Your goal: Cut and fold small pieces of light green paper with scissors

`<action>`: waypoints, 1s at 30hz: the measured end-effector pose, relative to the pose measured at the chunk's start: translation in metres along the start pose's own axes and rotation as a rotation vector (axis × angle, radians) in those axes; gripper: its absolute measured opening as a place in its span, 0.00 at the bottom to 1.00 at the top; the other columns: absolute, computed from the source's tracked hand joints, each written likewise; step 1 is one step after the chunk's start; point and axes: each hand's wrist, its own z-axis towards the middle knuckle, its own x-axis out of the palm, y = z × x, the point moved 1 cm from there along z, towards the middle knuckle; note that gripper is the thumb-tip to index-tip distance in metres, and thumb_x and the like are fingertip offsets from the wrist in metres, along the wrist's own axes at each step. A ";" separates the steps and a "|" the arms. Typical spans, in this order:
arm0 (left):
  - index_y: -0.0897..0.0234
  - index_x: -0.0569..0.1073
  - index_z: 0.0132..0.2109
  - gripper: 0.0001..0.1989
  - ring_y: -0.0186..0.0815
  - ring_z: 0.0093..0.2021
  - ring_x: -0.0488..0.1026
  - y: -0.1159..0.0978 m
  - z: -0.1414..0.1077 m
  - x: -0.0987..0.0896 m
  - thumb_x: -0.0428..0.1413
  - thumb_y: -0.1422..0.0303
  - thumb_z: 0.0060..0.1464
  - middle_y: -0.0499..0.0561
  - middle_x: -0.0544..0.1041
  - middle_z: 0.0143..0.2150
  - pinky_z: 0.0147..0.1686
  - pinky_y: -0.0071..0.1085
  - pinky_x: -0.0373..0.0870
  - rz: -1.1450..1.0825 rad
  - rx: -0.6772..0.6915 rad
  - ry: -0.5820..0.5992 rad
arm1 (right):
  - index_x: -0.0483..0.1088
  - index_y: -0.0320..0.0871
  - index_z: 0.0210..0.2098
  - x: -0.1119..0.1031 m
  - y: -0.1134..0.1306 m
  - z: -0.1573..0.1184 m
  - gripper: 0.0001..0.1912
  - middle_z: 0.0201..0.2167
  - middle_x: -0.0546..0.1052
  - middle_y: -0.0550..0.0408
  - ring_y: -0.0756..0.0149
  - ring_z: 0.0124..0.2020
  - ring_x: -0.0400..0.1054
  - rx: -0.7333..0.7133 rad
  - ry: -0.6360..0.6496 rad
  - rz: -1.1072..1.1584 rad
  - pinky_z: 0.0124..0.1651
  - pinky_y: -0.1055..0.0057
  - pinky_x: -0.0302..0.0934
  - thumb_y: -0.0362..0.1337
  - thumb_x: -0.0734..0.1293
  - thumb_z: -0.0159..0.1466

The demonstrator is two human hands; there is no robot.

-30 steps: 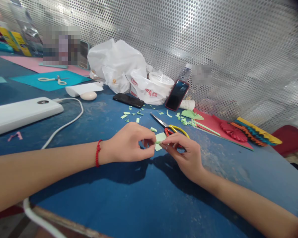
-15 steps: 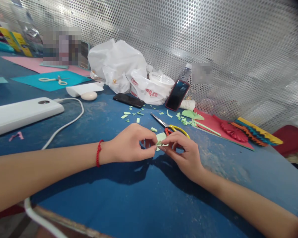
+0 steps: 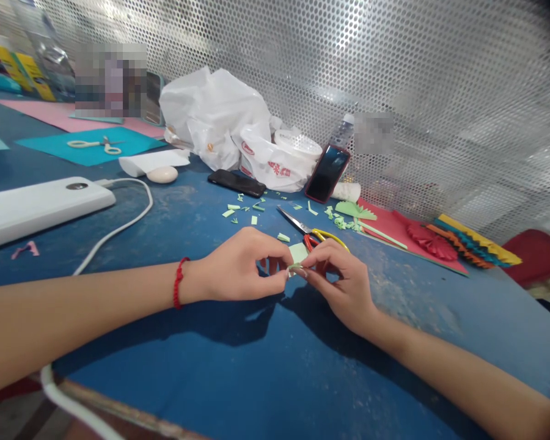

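Between my fingertips is a small folded piece of light green paper (image 3: 294, 267). My left hand (image 3: 247, 264), with a red cord bracelet at the wrist, pinches its left end between thumb and forefinger. My right hand (image 3: 341, 278) pinches the other end; the fingertips of both hands nearly meet. Just behind them lies a flat pale green paper piece (image 3: 299, 251), partly hidden by the fingers. Scissors (image 3: 309, 230) with red and yellow handles rest open-bladed beyond my right hand. Several green paper scraps (image 3: 255, 220) are scattered in front of the hands.
A white power bank (image 3: 46, 208) with a cable lies left. Behind are a black phone (image 3: 236, 183), a white plastic bag (image 3: 215, 116) and a propped phone (image 3: 327, 174). Folded paper strips (image 3: 472, 244) and red paper (image 3: 385, 226) lie right. White scissors (image 3: 98, 145) rest on blue paper (image 3: 50, 146).
The green paper between my fingertips now looks flatter and narrower, and the fingers have shifted slightly. Both hands keep their pinch. The view has moved a little.
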 end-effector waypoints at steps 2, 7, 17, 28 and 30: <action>0.67 0.78 0.34 0.07 0.27 0.25 0.72 0.000 0.000 0.000 0.54 0.75 0.50 0.47 0.79 0.27 0.29 0.20 0.67 -0.001 0.002 -0.002 | 0.73 0.45 0.33 0.000 0.000 0.000 0.03 0.30 0.73 0.58 0.72 0.28 0.64 -0.006 -0.014 0.000 0.26 0.76 0.61 0.31 0.71 0.62; 0.67 0.77 0.33 0.06 0.27 0.25 0.72 0.000 0.000 0.000 0.55 0.73 0.52 0.47 0.78 0.26 0.29 0.20 0.67 -0.002 0.004 0.003 | 0.73 0.45 0.34 -0.001 0.000 -0.002 0.04 0.30 0.74 0.58 0.72 0.27 0.64 -0.024 -0.035 -0.022 0.26 0.75 0.61 0.31 0.71 0.62; 0.67 0.77 0.32 0.07 0.27 0.25 0.71 0.002 0.000 0.002 0.53 0.74 0.51 0.46 0.78 0.25 0.28 0.20 0.66 0.004 0.004 0.008 | 0.74 0.46 0.34 -0.001 0.000 -0.001 0.04 0.30 0.74 0.58 0.72 0.27 0.64 -0.033 -0.045 -0.036 0.26 0.74 0.61 0.30 0.71 0.62; 0.67 0.76 0.31 0.08 0.27 0.24 0.71 0.001 -0.002 0.002 0.53 0.72 0.53 0.47 0.77 0.24 0.27 0.20 0.64 0.000 -0.007 0.025 | 0.74 0.46 0.34 -0.001 0.001 -0.001 0.04 0.30 0.74 0.58 0.73 0.26 0.64 -0.030 -0.045 -0.037 0.26 0.75 0.62 0.30 0.71 0.62; 0.67 0.76 0.30 0.08 0.26 0.24 0.70 0.001 -0.002 0.001 0.53 0.73 0.53 0.46 0.76 0.24 0.26 0.20 0.64 -0.001 -0.007 0.028 | 0.74 0.46 0.34 -0.001 0.001 -0.001 0.04 0.30 0.74 0.58 0.72 0.27 0.64 -0.035 -0.045 -0.037 0.26 0.75 0.62 0.30 0.71 0.62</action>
